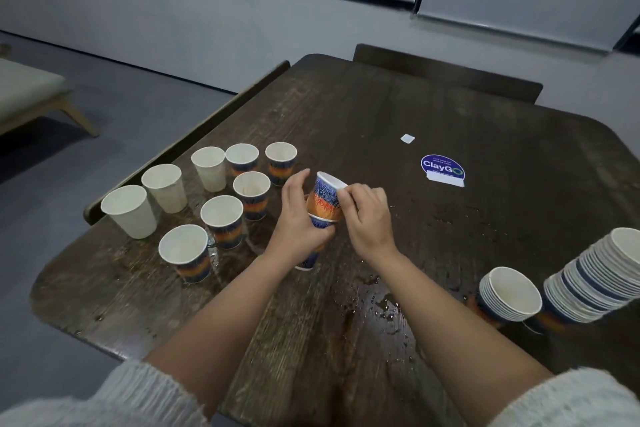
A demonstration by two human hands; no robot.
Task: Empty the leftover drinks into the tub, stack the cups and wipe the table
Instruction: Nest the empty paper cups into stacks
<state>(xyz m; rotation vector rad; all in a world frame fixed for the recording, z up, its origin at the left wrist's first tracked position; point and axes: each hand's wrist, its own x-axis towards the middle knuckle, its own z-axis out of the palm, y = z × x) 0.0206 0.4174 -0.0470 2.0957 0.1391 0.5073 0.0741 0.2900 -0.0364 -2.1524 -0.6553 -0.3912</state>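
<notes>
Head view is looking down on a dark wooden desk [415, 107] with rounded corners. At its left edge three plain white cups [162, 187] are standing upright, mouths up, the nearest one almost on the rim. Just right of them six patterned cups [221, 220] are standing upright in a loose cluster, close together, with wet patches between them.

Near the middle, the left hand [298, 218] is wrapping its fingers around the lower cup of a short nested pair. The right hand [367, 215] is pinching the rim of the top cup [327, 198] with closed fingers. This pair is being held above the desk, its long axis tilting, mouth pointing up and to the right, base toward the person.

Spilled liquid [381, 305] is pooling on the near middle of the desk, with droplets scattering rightward. A round blue sticker [442, 166] and a small white square [407, 139] are lying farther back, where the surface is open. By the right edge two nested stacks are leaning, a short stack [509, 298] and a tall stack [595, 281] reaching the frame border.
</notes>
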